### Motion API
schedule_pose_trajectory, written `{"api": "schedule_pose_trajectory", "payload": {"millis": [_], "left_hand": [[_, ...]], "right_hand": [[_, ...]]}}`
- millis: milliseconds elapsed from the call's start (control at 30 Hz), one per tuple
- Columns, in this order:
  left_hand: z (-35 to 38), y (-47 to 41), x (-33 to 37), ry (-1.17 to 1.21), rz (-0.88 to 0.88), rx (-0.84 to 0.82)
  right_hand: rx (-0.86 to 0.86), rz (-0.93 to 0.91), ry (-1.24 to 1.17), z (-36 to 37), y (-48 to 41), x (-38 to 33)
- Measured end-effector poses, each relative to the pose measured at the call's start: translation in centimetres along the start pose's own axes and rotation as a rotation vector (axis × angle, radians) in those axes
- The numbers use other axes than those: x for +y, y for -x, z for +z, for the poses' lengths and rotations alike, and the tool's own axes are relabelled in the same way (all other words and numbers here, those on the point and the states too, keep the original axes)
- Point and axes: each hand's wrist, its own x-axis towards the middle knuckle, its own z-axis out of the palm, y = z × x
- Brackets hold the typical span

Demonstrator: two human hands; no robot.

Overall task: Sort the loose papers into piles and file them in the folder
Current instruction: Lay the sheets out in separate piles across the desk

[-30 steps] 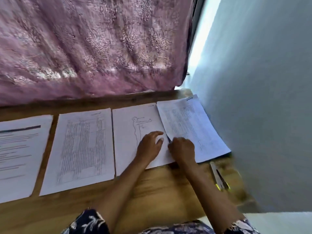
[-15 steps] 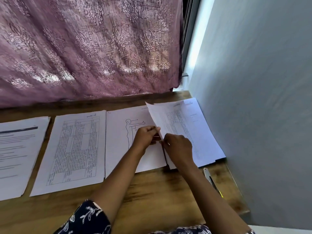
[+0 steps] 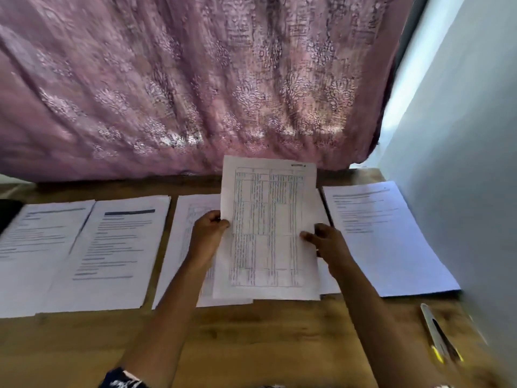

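Note:
I hold a printed table sheet [image 3: 268, 228] lifted off the wooden desk [image 3: 251, 340], tilted up toward me. My left hand [image 3: 207, 236] pinches its left edge and my right hand [image 3: 327, 242] grips its right edge. Under it lie two piles: one with a table page [image 3: 184, 242] showing at the left and another page [image 3: 327, 278] whose corner peeks out at the right. Farther right is a text pile [image 3: 383, 236]. At the left lie a pile with a dark header bar [image 3: 112, 253] and another text pile [image 3: 33, 247]. No folder is in view.
A pink patterned curtain [image 3: 195, 79] hangs right behind the desk. A pale wall [image 3: 461, 163] closes off the right side. A pen-like object with yellow ends [image 3: 439, 337] lies near the desk's right front corner. A dark object [image 3: 8, 211] shows at the far left edge.
Both hands took the top sheet off the rightmost pile and lifted it left to the middle, held upright. The view has shifted left, showing more piles.

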Motion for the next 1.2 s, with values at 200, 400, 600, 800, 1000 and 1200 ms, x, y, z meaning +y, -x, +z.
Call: {"api": "schedule_pose_trajectory", "payload": {"millis": [200, 400, 600, 800, 1000, 1200], "left_hand": [[-8.7, -3.4, -3.9, -0.346, 0.022, 0.132], [-11.9, -4.6, -7.1, -0.618, 0.067, 0.185], [-12.5, -5.3, -8.5, -0.669, 0.093, 0.132], [-12.5, -5.5, -9.1, -0.729, 0.131, 0.112], [-12.0, -5.2, -9.5, -0.959, 0.258, 0.195], [-8.1, -3.7, -9.1, -0.913, 0.466, 0.031]], "right_hand": [[-0.014, -0.039, 0.298, 10.5, -0.6, -0.7], [0.068, -0.066, 0.613, 15.5, -0.8, -0.9], [0.148, -0.053, 0.704, 17.0, -0.3, -0.5], [0.207, -0.056, 0.752, 17.3, -0.3, 0.0], [0.337, -0.135, 0.808, 17.5, 0.6, 0.3], [0.432, -0.198, 0.845, 14.2, 2.0, 2.0]]}}
